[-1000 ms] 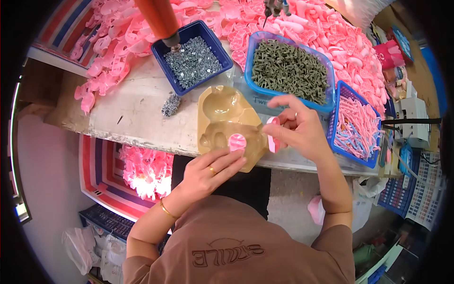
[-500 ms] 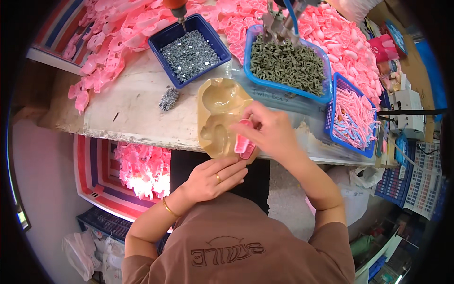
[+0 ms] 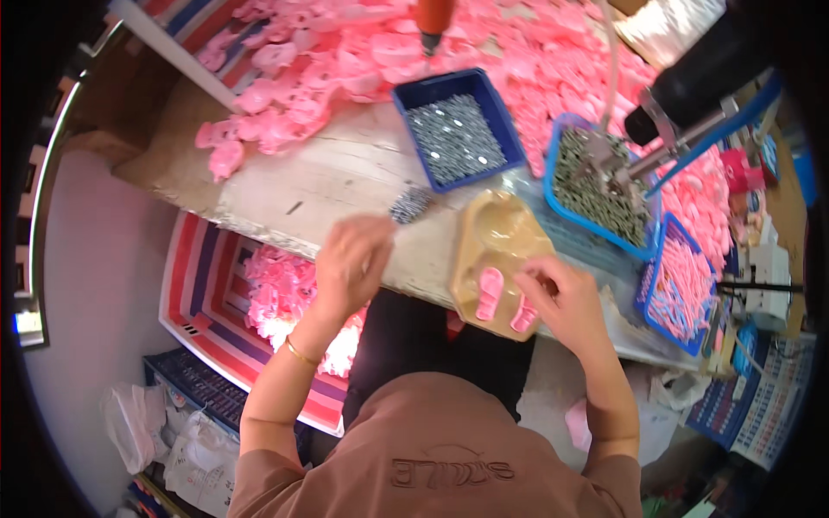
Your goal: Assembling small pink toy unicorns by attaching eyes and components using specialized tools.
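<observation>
A tan moulded fixture with hollowed shapes lies at the table's near edge. In its near part sit two pink plastic pieces, a longer left one and a right one, partly under my fingers. My right hand is over the right piece, fingers curled and pinched; whether they hold anything is hidden. My left hand is raised left of the fixture, smeared by motion. Just beyond it lies a small heap of grey metal screws, and farther back a dark blue bin of the same.
A light blue tub of small olive-green parts stands right of the fixture, below a metal machine arm. Next to it is a blue basket of pink and blue sticks. Pink plastic parts pile along the back; an orange-handled driver hangs above.
My left hand has left the fixture's near edge and moved left and away from me. The pink piece my right hand was handling now lies in the fixture. The view has turned.
</observation>
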A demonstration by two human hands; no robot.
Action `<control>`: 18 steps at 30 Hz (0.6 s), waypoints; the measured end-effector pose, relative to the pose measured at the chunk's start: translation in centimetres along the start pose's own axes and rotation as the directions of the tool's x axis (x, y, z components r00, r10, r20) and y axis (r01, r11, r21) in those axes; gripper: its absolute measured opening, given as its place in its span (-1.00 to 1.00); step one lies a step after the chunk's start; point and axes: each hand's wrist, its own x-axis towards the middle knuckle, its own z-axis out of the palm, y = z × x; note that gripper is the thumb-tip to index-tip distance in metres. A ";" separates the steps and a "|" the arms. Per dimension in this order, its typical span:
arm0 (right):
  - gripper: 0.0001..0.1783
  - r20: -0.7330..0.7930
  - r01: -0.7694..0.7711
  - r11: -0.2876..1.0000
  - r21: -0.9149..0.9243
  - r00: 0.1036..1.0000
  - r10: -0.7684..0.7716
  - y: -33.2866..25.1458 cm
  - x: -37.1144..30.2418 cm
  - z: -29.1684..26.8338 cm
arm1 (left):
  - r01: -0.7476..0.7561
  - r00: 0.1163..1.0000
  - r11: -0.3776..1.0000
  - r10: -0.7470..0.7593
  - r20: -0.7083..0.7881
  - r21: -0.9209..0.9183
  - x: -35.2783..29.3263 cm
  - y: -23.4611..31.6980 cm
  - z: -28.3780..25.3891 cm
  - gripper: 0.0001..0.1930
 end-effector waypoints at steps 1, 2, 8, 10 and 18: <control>-0.85 0.001 0.005 1.000 -0.014 1.000 -0.005 -0.1 -0.1 0.1 | 0.086 0.995 0.995 -0.083 -0.052 0.049 1.1 -1.6 -0.1 -0.73; -0.87 0.000 0.007 0.999 -0.032 1.000 -0.007 -0.3 -0.2 0.2 | 0.111 0.989 0.987 -0.099 -0.109 0.113 2.1 -3.3 -0.4 -0.74; -0.88 0.071 -0.150 0.988 0.027 0.986 0.148 -1.6 0.1 1.7 | 0.139 0.973 0.909 -0.051 -0.226 0.393 7.7 -12.6 -2.3 -0.72; -0.87 0.049 -0.069 0.998 0.007 0.996 0.068 -1.0 0.1 2.7 | 0.051 0.995 0.785 0.011 -0.097 0.617 8.9 -14.4 -2.1 -0.74; -0.86 -0.029 0.034 0.999 -0.032 0.999 -0.034 -1.4 0.1 4.2 | -0.034 0.992 0.718 0.108 -0.063 0.695 13.4 -12.8 -4.4 -0.85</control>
